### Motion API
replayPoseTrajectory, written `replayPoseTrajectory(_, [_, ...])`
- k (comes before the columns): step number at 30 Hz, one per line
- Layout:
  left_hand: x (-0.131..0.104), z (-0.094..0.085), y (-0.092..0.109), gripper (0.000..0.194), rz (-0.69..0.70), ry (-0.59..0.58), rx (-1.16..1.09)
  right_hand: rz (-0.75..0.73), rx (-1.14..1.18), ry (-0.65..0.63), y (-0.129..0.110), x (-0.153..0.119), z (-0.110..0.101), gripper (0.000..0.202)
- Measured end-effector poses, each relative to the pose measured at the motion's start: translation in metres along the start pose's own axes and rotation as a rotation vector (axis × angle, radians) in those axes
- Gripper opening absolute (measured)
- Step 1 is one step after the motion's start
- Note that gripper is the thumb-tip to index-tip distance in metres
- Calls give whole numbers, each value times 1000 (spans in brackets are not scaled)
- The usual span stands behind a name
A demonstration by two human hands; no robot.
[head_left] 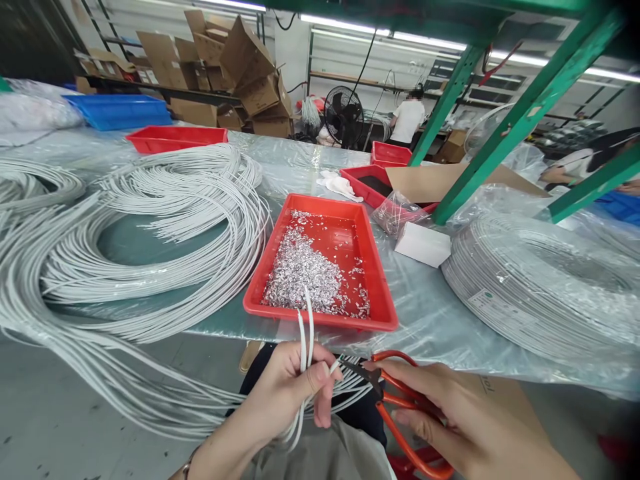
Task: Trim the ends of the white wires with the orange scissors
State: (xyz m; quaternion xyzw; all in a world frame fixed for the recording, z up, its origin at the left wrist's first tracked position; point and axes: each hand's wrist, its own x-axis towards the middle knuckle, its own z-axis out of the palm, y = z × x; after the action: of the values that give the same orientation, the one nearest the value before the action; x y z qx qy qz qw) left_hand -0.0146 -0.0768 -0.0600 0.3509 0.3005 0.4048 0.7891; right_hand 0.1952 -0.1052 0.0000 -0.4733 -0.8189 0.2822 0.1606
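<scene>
My left hand (295, 387) pinches white cables (311, 327) in front of the table edge, two of them sticking up past the fingers. In my right hand (445, 417) are pliers with orange-red handles (413, 450); their dark jaws point left and meet a cable end by my left fingertips. Whether the jaws are fully closed is too small to tell. Just beyond my hands, a red tray (383, 293) holds a heap of small shiny metal pieces (305, 270). Long bundles of white cable (150, 273) lie coiled at the left, some hanging over the edge toward my lap.
A large wrapped cable coil (530, 280) sits at the right, near a white box (423, 244) and green frame posts (520, 120). Farther back are a red bin (177, 138), a blue bin (120, 110), cardboard boxes (250, 67), a fan (343, 115) and a person in white (409, 120).
</scene>
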Motion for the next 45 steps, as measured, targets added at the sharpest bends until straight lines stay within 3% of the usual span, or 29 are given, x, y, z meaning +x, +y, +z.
replayPoseTrajectory(5, [3,-4,-5,30,-98,-124,-113,13,24,-31,0,2,-6,34])
replayPoseTrajectory(9, [3,1,-3,27,-19,53,-124,17,150,-17,10,5,-1,19])
replayPoseTrajectory(11, [2,5,-1,27,31,136,-107,57,326,101,15,10,10,12])
replayPoseTrajectory(15, [0,10,-3,25,60,161,-56,140,645,481,12,25,45,7])
replayPoseTrajectory(17, [-1,11,-5,24,69,158,-26,114,694,612,4,32,59,7])
replayPoseTrajectory(21, [-3,12,-7,23,101,131,56,86,610,723,-8,40,72,4])
replayPoseTrajectory(30, [-2,21,-1,10,193,321,273,160,521,778,-17,36,72,3])
replayPoseTrajectory(36, [-7,13,-10,10,568,368,696,91,472,670,-15,36,66,11])
replayPoseTrajectory(38, [-8,11,-12,13,632,380,769,88,475,648,-14,36,66,13])
replayPoseTrajectory(45, [-6,13,-13,7,448,340,576,202,745,662,-18,36,73,8])
